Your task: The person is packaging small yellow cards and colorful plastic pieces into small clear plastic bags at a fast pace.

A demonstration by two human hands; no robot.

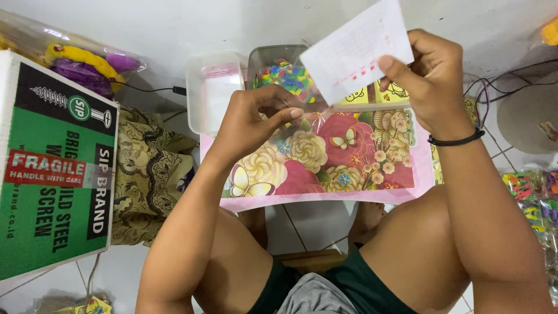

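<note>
My right hand (427, 75) pinches a white paper card (354, 52) with faint red print, held up over the small floral-topped table (343, 154). Lower and to the left, my left hand (256, 119) pinches the edge of a thin clear plastic bag (314, 113) just above the tabletop. A black band circles my right wrist. Behind the hands stands a clear tub (285, 72) filled with small multicoloured pieces.
An empty clear plastic tub (212, 87) stands left of the filled one. A green cardboard box (55, 163) and patterned cloth (145, 168) lie at the left, a bag of purple and yellow toys (87, 64) behind. Packets of coloured pieces (535, 197) and cables (500, 87) lie right.
</note>
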